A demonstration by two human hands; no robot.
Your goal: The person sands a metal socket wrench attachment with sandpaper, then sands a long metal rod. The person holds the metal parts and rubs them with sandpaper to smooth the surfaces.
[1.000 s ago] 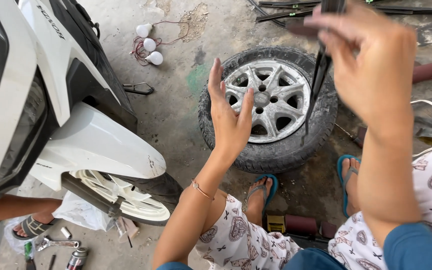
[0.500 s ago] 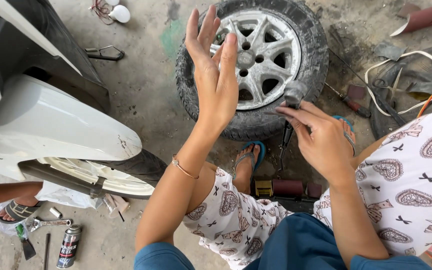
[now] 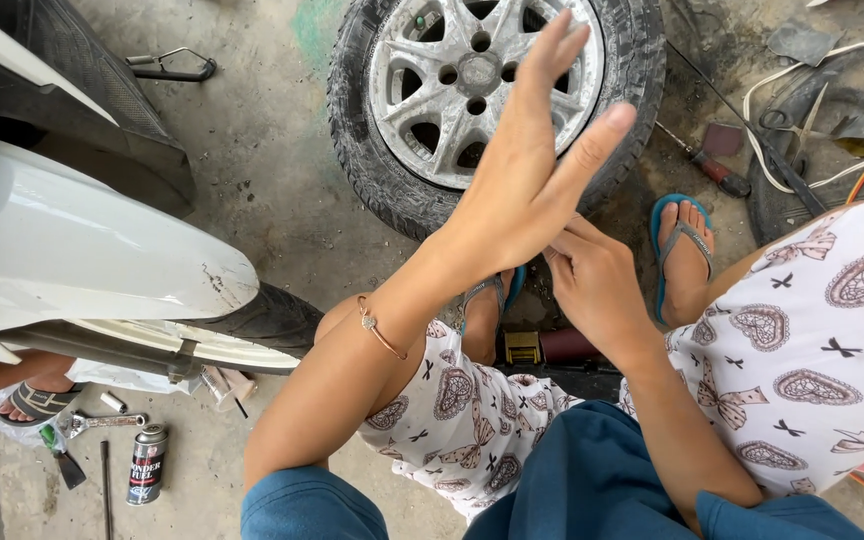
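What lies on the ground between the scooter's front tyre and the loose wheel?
In the head view, only bare, stained concrete separates the scooter's front tyre from the loose wheel.

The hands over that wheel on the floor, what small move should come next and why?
Probably lower the left hand. It is raised flat with fingers spread, holding nothing, and it hides part of the wheel lying on the concrete. The right hand sits curled beneath it, near the tyre's edge; whether it grips anything cannot be seen.
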